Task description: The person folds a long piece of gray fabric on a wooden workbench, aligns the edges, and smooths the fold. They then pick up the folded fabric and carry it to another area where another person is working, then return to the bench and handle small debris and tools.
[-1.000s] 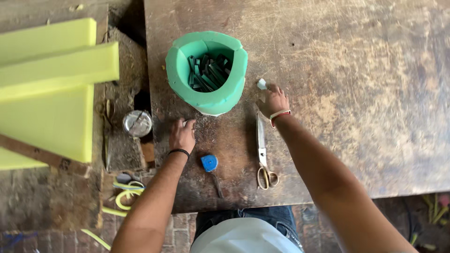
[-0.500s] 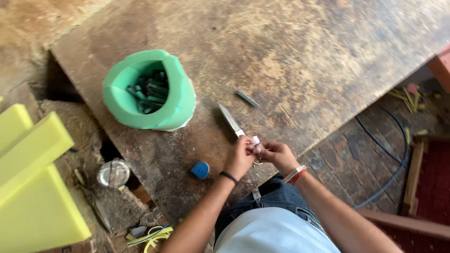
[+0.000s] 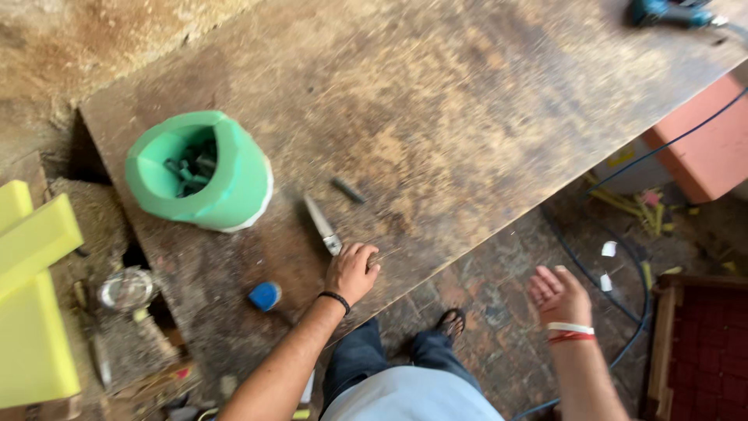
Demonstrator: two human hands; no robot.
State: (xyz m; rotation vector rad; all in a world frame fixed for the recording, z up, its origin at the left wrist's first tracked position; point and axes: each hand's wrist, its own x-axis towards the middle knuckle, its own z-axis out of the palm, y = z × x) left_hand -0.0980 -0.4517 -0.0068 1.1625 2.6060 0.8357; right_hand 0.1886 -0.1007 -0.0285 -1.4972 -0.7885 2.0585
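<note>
Worn, scratched wood fills most of our view: a big brown table (image 3: 467, 117) running off to the far right, with brick floor (image 3: 506, 312) below its near edge. Our left hand (image 3: 352, 271) lies on the table at that near edge, fingers curled loosely over the handle end of the scissors (image 3: 321, 224), whose pale blade points away toward the far left. Our right hand (image 3: 558, 295) has swung out off the table and hangs open over the floor, palm up, holding nothing. Half a second ago both hands were pressed together near the scissors handle; now they are well apart, so whatever they were working between them has been let go. We cannot tell whether the left hand truly grips the scissors or only rests on them.

Just beyond the blade sits a small dark stick (image 3: 348, 189). The green foam pot (image 3: 204, 173), full of dark pieces, stands to the left, and a blue cap (image 3: 266, 295) lies near our left forearm. Yellow foam slabs (image 3: 31, 312) stay at the left edge.
</note>
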